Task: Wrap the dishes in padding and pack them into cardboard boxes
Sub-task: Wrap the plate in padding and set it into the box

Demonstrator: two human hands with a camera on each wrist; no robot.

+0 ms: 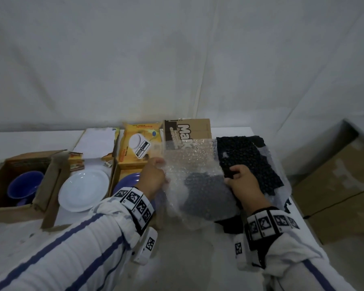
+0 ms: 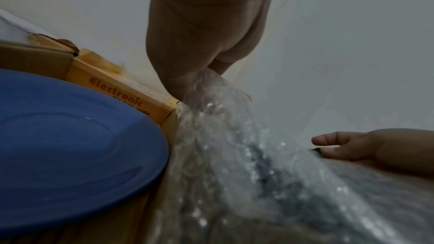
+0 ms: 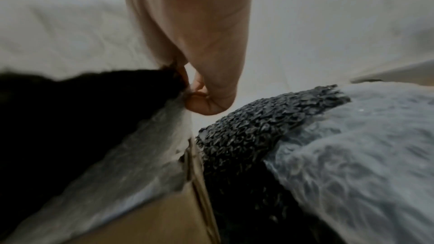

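A clear bubble wrap sheet (image 1: 189,164) is held up over the table between both hands. My left hand (image 1: 153,177) pinches its left edge (image 2: 199,88). My right hand (image 1: 240,181) pinches the right edge together with a black bubble wrap sheet (image 1: 248,160), whose dark edge meets the fingers (image 3: 199,96). More black wrap shows behind the clear sheet (image 1: 206,194). A white plate (image 1: 83,190) lies on the table to the left. A blue plate (image 2: 70,146) lies in an open cardboard box under my left wrist. A blue bowl (image 1: 23,185) sits in a cardboard box (image 1: 0,179) at far left.
A yellow kitchen scale box (image 1: 139,143) and a brown printed carton (image 1: 189,129) stand at the table's back. An open white-lined box (image 1: 97,141) lies beside them. Large cardboard boxes (image 1: 340,185) stand on the floor to the right. A white sheet hangs behind.
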